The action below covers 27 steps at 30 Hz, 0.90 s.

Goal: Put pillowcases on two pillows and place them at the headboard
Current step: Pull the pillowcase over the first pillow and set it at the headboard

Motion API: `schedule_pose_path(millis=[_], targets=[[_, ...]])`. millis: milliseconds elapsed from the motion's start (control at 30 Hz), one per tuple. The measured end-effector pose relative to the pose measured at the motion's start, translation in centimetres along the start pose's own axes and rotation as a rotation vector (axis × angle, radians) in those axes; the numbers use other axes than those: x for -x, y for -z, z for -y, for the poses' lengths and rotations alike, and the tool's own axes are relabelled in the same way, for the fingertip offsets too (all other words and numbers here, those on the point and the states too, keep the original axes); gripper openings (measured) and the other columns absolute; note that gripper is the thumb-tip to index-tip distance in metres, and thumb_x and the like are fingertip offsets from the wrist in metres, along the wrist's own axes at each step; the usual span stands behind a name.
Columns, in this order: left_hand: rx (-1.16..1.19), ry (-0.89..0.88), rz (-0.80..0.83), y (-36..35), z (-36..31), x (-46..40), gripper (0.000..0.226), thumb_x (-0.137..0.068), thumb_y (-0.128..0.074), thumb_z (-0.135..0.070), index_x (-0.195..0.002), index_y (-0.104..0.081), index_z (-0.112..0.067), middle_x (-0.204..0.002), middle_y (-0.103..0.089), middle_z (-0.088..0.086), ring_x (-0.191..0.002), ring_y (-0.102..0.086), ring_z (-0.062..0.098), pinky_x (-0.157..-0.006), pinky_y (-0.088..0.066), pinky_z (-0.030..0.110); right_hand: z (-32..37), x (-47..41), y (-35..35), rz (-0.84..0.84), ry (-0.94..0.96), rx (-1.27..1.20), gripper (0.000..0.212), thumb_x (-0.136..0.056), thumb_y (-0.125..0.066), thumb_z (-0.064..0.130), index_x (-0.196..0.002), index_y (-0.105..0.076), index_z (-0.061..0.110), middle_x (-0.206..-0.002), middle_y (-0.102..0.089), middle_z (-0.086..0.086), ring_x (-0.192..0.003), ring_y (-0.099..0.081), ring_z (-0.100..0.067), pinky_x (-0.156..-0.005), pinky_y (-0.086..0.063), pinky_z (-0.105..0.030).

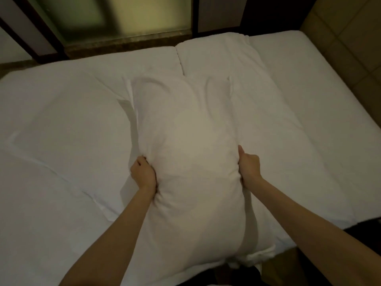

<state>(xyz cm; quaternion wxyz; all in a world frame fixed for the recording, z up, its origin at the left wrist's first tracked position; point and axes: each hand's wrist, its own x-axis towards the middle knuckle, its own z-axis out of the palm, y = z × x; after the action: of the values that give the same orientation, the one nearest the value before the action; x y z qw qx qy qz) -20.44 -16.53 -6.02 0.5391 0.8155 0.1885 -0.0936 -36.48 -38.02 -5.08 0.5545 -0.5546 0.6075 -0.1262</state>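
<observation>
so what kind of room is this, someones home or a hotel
Most likely a hotel bedroom, though a home bedroom can't be ruled out. A large bed made up all in white, a padded headboard at its right end, and a frosted glass panel beyond it suggest this. Both hands grip a white pillow.

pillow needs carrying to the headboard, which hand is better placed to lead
Probably right. The right hand grips the pillow on the side facing the headboard; the left hand grips the far side.

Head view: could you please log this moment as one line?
left hand: grips pillow | right hand: grips pillow | pillow: on bed, partly cased
</observation>
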Motion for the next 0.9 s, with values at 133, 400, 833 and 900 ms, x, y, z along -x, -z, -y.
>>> schedule_pose_path(millis=[133,400,833,900], targets=[[0.031,-0.073,-0.02,-1.0,-2.0,3.9,0.028,-0.09,-0.036,-0.014,-0.065,-0.047,-0.008,-0.069,-0.047,0.012,-0.069,-0.038,0.019,-0.06,-0.029,0.034,1.9,-0.3,4.2,0.011,0.082,-0.077,0.05,-0.09,-0.056,0.038,-0.05,-0.042,0.012,-0.053,-0.048,-0.005,-0.051,-0.045,-0.019,-0.054,-0.038,-0.028],[0.137,-0.129,-0.046,-6.5,-4.4,15.2,0.039,-0.09,-0.035,-0.014,-0.066,-0.045,0.015,-0.073,-0.049,0.037,-0.074,-0.038,0.02,-0.065,-0.027,0.035,2.9,-2.5,17.3,0.013,0.239,-0.129,0.05,-0.091,-0.054,0.037,-0.051,-0.035,0.014,-0.054,-0.042,-0.003,-0.053,-0.042,-0.019,-0.059,-0.037,-0.03],[0.267,-0.25,0.036,-18.9,-10.2,35.5,0.045,-0.093,-0.031,-0.016,-0.088,-0.051,0.024,-0.11,-0.058,0.041,-0.086,-0.058,0.039,-0.072,-0.042,0.042,5.7,-7.7,41.3,-0.091,0.467,-0.17,0.049,-0.094,-0.051,0.036,-0.054,-0.033,0.014,-0.054,-0.034,-0.004,-0.052,-0.034,-0.017,-0.055,-0.03,-0.028],[0.279,-0.259,0.049,-20.1,-11.5,36.8,0.043,-0.093,-0.031,-0.016,-0.076,-0.05,0.019,-0.107,-0.058,0.042,-0.082,-0.056,0.039,-0.069,-0.036,0.038,6.4,-8.3,43.0,-0.121,0.484,-0.191,0.049,-0.094,-0.05,0.036,-0.053,-0.032,0.015,-0.052,-0.034,-0.003,-0.052,-0.034,-0.017,-0.055,-0.03,-0.028]])
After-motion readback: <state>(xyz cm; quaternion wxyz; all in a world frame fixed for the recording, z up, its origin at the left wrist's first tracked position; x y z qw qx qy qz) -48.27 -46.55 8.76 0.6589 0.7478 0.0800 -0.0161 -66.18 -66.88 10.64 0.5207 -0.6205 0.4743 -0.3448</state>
